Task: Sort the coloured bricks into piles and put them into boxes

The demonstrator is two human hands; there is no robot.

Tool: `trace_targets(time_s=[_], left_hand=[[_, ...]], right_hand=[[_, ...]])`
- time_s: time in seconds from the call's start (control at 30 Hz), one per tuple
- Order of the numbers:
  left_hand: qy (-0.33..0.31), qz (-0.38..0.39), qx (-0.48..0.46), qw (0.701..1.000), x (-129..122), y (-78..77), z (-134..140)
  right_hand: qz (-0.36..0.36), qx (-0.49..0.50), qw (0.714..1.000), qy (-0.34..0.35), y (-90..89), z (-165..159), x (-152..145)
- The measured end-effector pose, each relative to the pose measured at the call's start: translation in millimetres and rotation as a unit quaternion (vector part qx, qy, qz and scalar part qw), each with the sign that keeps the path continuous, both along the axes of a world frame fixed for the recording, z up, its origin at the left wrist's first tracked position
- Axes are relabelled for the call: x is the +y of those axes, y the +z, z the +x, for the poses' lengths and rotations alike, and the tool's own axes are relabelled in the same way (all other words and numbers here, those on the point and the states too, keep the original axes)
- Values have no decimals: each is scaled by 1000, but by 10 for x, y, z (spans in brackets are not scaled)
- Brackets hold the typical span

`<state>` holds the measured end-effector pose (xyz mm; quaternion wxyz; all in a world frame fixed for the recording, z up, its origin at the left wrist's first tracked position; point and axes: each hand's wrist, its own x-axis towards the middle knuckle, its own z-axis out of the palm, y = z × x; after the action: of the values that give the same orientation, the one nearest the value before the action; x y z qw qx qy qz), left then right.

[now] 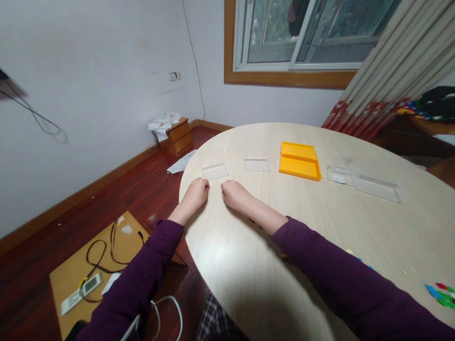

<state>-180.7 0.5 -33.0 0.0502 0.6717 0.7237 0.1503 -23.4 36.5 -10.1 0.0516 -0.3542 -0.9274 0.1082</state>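
Observation:
My left hand (197,192) is closed in a fist at the near left edge of the clear plastic box (215,171). The box lies open on the table, with small pale spots in its near half. My right hand (234,194), also a fist, rests on the tabletop just right of the box's near corner. A gap of bare table separates the two fists. Nothing sticks out of either one; the insides of the palms are hidden.
On the round table (245,255) lie another clear case (256,165), an open yellow case (299,161) and an open clear case (377,186). Colourful pieces (444,296) are at the right. A brown board (76,265) with cables stands low on the left.

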Motion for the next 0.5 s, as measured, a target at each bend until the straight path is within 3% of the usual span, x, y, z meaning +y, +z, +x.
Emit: trace_targets(time_s=[0.17,0.3,0.5], left_hand=[[-1,15,23,1000,-49,-51,8],[0,28,-2,1000,-27,28,9],[8,82,-53,995,331,206,-24]], right_hand=[[2,-6,1000,-29,27,-56,-9],[-4,-3,999,-34,39,-55,1],[-22,2,999,-44,48,-12,44]])
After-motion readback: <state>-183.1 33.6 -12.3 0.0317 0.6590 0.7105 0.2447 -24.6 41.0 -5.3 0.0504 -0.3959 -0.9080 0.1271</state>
